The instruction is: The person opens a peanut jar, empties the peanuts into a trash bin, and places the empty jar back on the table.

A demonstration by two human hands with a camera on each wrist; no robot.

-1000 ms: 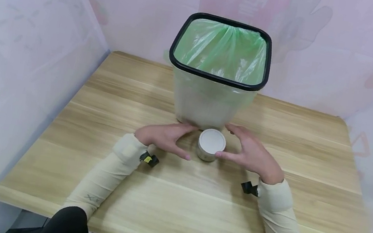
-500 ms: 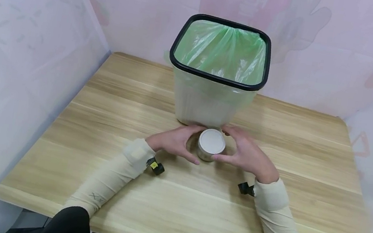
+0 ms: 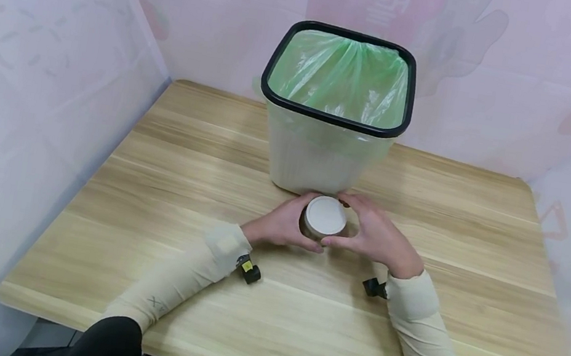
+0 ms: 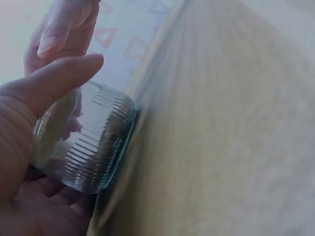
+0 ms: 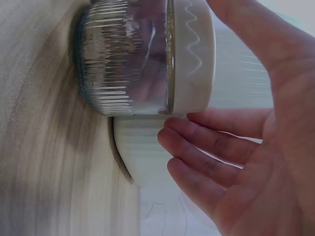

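A ribbed clear glass jar [image 5: 125, 59] with a white lid [image 3: 326, 215] stands upright on the wooden table, just in front of the bin. My left hand [image 3: 286, 222] cups the jar's left side, its thumb curving along the near side. In the left wrist view the left thumb [image 4: 64, 78] passes over the jar near its lid. Around the other side is my right hand [image 3: 374, 232], its thumb and fingers loosely bent near the jar with a gap at the palm. Right fingertips [image 5: 170, 140] lie close by the lid's edge in the right wrist view.
Behind the jar stands a pale bin [image 3: 317, 152] with a black rim [image 3: 328, 117] and a green plastic liner [image 3: 352, 76]. The wooden table [image 3: 296, 323] reaches to printed fabric walls [image 3: 205, 10] at the back and sides.
My left hand has slid right until it cups the jar. The right hand has shifted slightly left, its thumb now at the jar's near side. The jar and bin stay in place.
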